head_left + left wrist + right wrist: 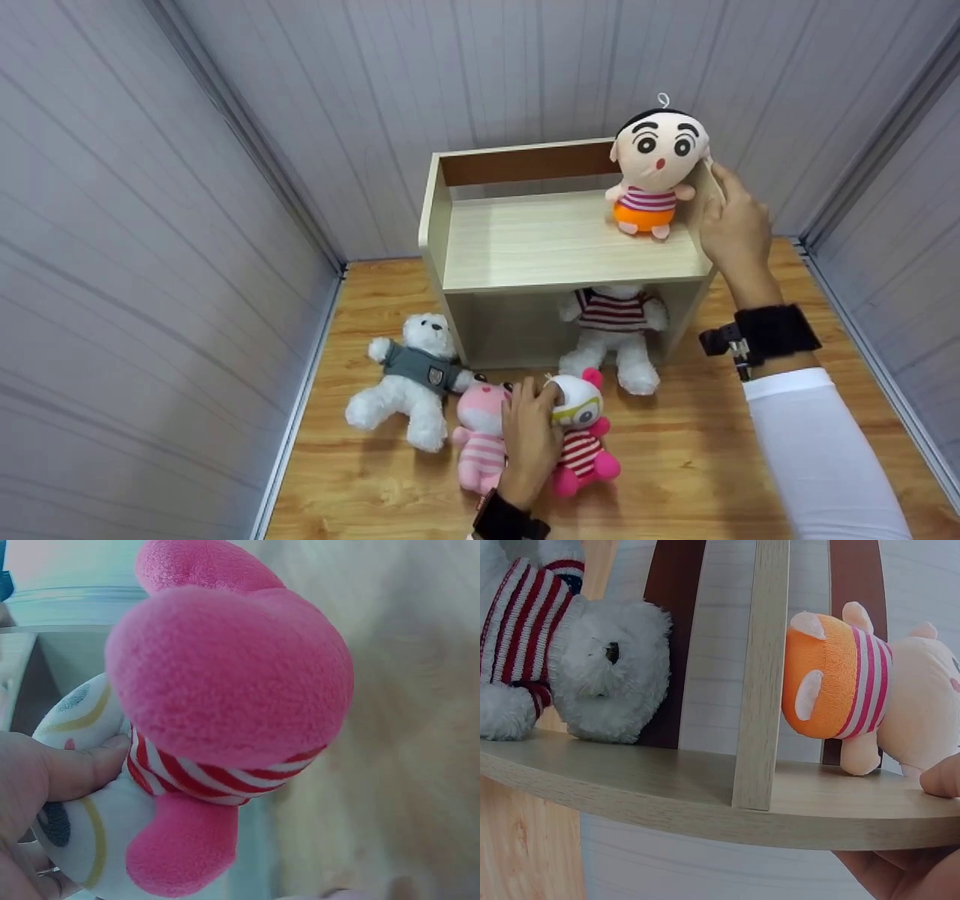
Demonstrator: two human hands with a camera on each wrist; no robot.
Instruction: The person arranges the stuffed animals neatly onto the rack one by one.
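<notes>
looking light, soft and squashable, the red-striped plush doll [580, 448] should hold well by its head; there the left hand [531, 433] clamps it, thumb across the face; it is before the wooden shelf [547, 236], long axis running head shelfward, feet personward; right fingers and thumb grip the shelf's side panel [652, 811].

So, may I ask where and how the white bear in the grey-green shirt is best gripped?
I'd grip the bear round its clothed middle, from above and the head view's left: it faces up with limbs spread, while the shelf and pink-headed doll crowd its other side.
</notes>
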